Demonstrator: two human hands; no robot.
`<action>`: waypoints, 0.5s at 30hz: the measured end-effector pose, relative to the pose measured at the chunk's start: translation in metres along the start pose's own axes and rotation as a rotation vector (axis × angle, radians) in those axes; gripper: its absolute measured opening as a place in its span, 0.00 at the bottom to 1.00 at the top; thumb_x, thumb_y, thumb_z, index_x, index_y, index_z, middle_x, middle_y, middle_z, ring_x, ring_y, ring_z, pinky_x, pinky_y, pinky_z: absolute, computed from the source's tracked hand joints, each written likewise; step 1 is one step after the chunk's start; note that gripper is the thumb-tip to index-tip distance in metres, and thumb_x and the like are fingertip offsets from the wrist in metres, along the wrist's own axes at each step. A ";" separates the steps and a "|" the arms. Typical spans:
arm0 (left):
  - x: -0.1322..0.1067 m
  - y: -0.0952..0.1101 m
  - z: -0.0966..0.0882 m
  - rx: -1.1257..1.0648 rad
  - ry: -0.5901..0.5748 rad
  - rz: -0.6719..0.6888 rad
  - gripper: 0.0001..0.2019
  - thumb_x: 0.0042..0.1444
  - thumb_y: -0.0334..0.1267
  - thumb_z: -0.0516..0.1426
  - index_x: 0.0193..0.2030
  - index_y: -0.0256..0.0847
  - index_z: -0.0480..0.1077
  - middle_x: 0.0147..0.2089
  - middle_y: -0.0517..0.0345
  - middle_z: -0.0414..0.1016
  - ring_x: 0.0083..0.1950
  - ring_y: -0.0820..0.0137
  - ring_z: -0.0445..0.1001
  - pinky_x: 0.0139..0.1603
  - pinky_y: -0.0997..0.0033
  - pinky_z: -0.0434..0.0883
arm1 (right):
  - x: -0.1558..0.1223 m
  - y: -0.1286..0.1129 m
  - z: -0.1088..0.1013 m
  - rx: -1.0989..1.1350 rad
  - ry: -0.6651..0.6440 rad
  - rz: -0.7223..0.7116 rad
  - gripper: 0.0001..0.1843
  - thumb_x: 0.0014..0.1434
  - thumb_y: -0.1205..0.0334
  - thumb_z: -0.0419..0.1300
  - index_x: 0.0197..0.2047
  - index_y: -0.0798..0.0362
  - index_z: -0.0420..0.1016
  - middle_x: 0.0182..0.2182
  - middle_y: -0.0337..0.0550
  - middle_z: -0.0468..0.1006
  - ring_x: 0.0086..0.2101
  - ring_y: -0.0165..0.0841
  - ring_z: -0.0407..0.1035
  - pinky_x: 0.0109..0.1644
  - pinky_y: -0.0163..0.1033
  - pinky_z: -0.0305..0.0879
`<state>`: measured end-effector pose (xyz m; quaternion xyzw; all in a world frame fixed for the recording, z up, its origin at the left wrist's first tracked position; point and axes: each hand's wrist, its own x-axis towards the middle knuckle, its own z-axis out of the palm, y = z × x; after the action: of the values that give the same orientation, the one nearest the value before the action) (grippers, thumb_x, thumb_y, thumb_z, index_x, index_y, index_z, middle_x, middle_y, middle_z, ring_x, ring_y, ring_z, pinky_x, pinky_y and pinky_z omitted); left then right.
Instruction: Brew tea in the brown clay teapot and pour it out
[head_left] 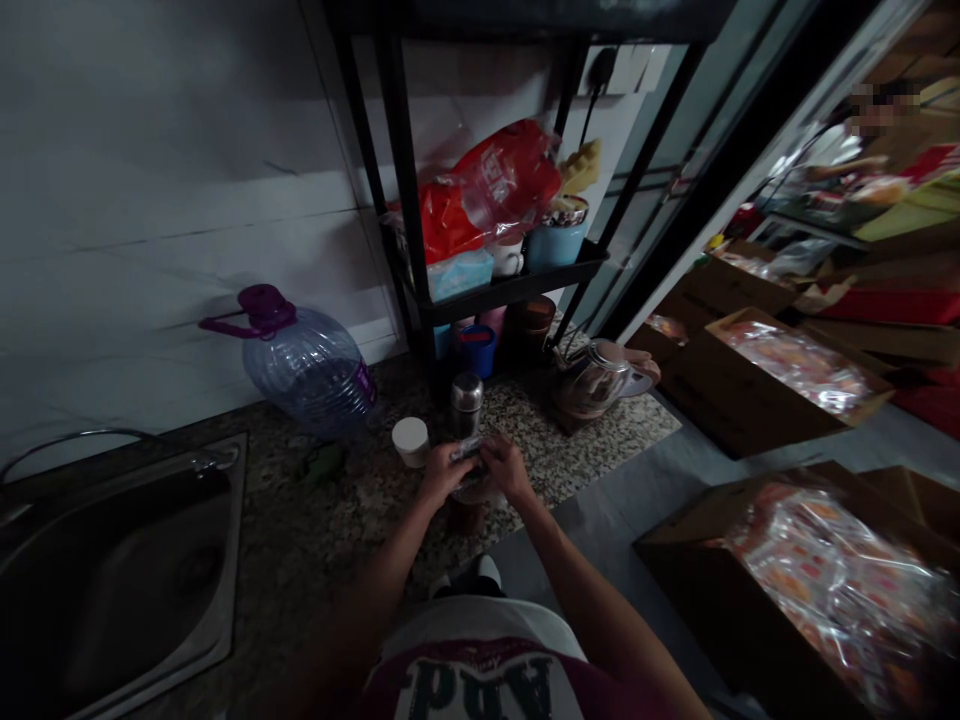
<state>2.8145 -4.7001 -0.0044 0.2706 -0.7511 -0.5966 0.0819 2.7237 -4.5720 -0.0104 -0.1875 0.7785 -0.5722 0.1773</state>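
Grasping clear plastic (469, 449) between left hand (442, 472) and right hand (507, 470) — speckled counter (619, 440) below, sink (238, 520) left, cardboard boxes (709, 590) right.

No wording can be read with certainty. Shirt (480, 655): large dark lettering, inverted, partly cut off. Red plastic bag (491, 180): pale characters, blurred. Bottle label (365, 384): illegible.

On my feed, the body wears a maroon shirt (480, 655) with a pale band and large dark green letters (480, 688); white-toed footwear (489, 572); bare left hand (444, 470), bare right hand (507, 468), bare forearms (559, 535).
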 end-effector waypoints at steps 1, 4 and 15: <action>0.000 -0.001 0.000 -0.001 0.002 0.005 0.12 0.46 0.42 0.64 0.35 0.37 0.79 0.30 0.53 0.80 0.33 0.61 0.75 0.34 0.66 0.69 | -0.001 0.000 0.001 -0.010 0.003 -0.002 0.09 0.49 0.55 0.58 0.24 0.50 0.73 0.27 0.40 0.73 0.30 0.34 0.65 0.39 0.39 0.61; -0.001 -0.002 0.002 0.007 0.039 0.020 0.12 0.46 0.42 0.63 0.35 0.37 0.78 0.32 0.52 0.79 0.35 0.61 0.75 0.37 0.65 0.69 | -0.006 0.001 0.002 -0.036 0.031 0.006 0.10 0.50 0.54 0.58 0.24 0.51 0.73 0.24 0.39 0.71 0.28 0.34 0.63 0.37 0.39 0.59; -0.002 -0.010 0.008 -0.025 0.114 -0.025 0.08 0.47 0.40 0.62 0.32 0.38 0.72 0.27 0.61 0.70 0.31 0.68 0.68 0.34 0.70 0.63 | -0.012 0.010 0.002 -0.071 0.046 0.013 0.10 0.48 0.55 0.62 0.31 0.51 0.77 0.30 0.44 0.76 0.34 0.38 0.68 0.42 0.43 0.67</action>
<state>2.8153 -4.6938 -0.0152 0.3126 -0.7341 -0.5906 0.1205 2.7342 -4.5649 -0.0198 -0.1754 0.8033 -0.5473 0.1565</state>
